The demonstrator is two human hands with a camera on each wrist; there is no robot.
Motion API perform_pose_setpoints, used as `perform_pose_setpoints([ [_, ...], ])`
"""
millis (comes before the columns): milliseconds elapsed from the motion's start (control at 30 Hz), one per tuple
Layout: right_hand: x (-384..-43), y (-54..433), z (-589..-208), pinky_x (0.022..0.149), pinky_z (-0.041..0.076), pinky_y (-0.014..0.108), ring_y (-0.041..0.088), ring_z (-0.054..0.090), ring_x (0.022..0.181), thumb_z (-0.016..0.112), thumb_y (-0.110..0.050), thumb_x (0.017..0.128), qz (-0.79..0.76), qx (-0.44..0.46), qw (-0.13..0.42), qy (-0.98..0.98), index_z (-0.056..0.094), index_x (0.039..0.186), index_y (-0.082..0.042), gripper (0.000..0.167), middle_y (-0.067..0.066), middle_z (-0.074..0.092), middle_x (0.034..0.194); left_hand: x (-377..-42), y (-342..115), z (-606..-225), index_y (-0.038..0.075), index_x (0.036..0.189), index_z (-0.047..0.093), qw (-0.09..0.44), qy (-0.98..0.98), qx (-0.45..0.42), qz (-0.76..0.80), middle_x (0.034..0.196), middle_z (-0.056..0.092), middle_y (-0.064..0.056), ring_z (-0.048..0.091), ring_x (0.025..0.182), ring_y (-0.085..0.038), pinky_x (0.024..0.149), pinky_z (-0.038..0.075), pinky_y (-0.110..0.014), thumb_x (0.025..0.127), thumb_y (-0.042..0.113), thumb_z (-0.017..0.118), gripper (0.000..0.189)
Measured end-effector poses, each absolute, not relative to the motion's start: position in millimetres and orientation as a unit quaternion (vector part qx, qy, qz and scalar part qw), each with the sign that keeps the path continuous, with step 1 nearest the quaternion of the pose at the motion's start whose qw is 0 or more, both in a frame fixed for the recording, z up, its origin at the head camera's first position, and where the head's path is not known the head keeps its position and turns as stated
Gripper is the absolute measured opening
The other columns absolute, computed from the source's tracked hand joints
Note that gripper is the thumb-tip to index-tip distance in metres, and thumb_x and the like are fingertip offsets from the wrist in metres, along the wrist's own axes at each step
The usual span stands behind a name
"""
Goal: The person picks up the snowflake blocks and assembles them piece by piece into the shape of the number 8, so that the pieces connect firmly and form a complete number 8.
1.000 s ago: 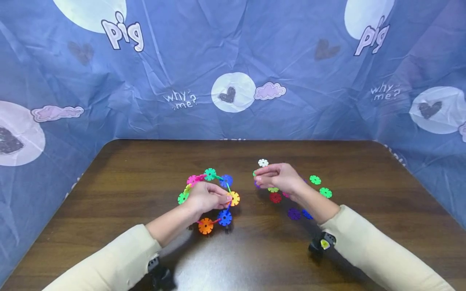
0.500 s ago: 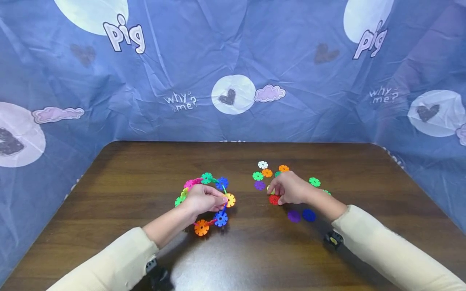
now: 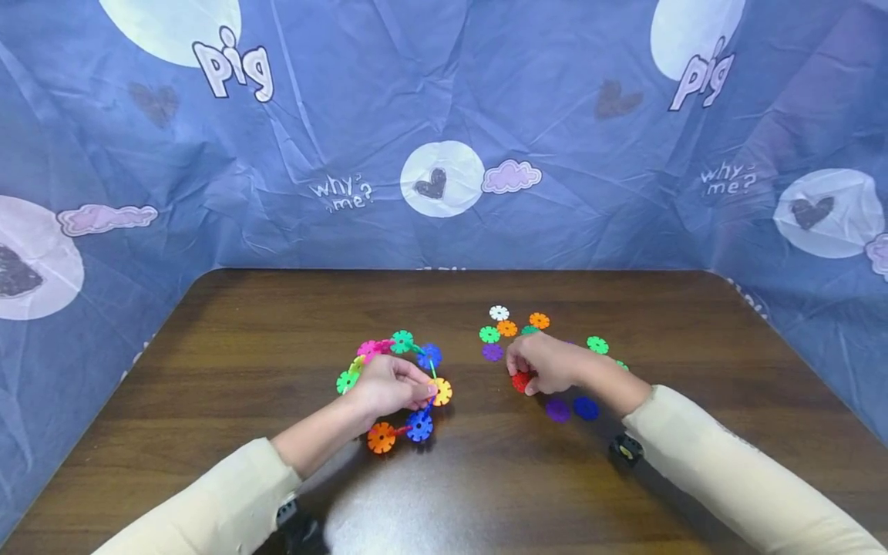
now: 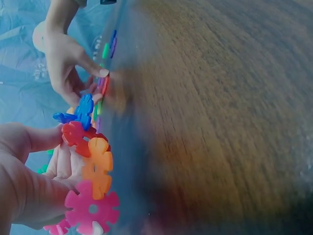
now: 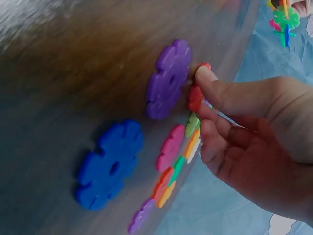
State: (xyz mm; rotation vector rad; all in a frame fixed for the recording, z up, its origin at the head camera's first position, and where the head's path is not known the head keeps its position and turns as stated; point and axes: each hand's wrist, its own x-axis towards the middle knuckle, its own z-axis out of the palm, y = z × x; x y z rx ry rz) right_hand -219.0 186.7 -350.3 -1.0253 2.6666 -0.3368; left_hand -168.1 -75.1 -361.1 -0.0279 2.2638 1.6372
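My left hand (image 3: 390,383) pinches a yellow-orange snowflake disc (image 3: 442,392) between thumb and fingers. That disc belongs to a loop of notched plastic discs slotted together, with a teal disc (image 3: 401,341) at the back and a blue disc (image 3: 419,426) and an orange disc (image 3: 381,438) at the front. Part of the loop is hidden behind the hand. In the left wrist view a pink disc (image 4: 85,209) hangs nearest. On the right, my right hand (image 3: 548,362) has its thumb and fingers on the edges of a red snowflake disc (image 3: 519,381), low at the tabletop.
Loose discs lie around the right hand: a white disc (image 3: 499,313), a green disc (image 3: 489,334) and an orange disc (image 3: 539,320) behind it, a purple disc (image 3: 558,410) and a dark blue disc (image 3: 586,408) in front. Blue printed cloth (image 3: 444,239) hangs beyond the brown table (image 3: 444,493).
My right hand has come down and slightly right from above the loose discs and taken hold of the red disc. The left hand keeps its pinch, and the loop has shifted only a little.
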Motion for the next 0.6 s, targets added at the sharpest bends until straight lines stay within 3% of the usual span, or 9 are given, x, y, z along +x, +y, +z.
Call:
perform_pose_setpoints([
  [133,-221,183,-349,0.059,0.043,0.017,0.005,0.048,0.063,0.081,0.001,0.071,-0.148,-0.356,0.134,0.913,0.059,0.078,-0.008,0.025,0.0,0.058,0.071,-167,-76,-360,-0.007,0.087,0.07,0.178,0.802,0.006,0.571,0.065,0.068,-0.001,0.06,0.059,-0.008,0.067,0.059,-0.027,0.083,0.001,0.07,0.009],
  [267,-224,180,-348,0.057,0.052,0.018,0.003,0.058,0.058,0.08,0.0,0.072,-0.255,-0.355,0.138,0.889,0.07,0.078,-0.006,0.013,0.003,0.069,0.068,-167,-76,-357,-0.006,0.087,0.069,0.186,0.801,0.006,0.569,0.064,0.066,0.001,0.059,0.059,-0.008,0.066,0.058,-0.026,0.083,0.002,0.07,0.009],
  [400,-225,171,-346,0.059,0.058,0.028,0.009,0.067,0.059,0.078,0.001,0.074,-0.361,-0.35,0.147,0.852,0.075,0.083,-0.001,0.009,0.013,0.074,0.074,-166,-79,-354,-0.008,0.089,0.069,0.189,0.8,0.018,0.569,0.063,0.065,0.002,0.058,0.058,-0.007,0.065,0.057,-0.025,0.084,0.003,0.07,0.012],
  [600,-220,152,-345,0.065,0.059,0.042,0.012,0.07,0.065,0.074,0.001,0.079,-0.447,-0.359,0.136,0.808,0.073,0.087,0.005,0.009,0.021,0.074,0.081,-165,-80,-351,-0.009,0.09,0.069,0.196,0.801,0.034,0.564,0.064,0.066,0.001,0.058,0.058,-0.006,0.063,0.057,-0.024,0.085,0.004,0.069,0.014],
])
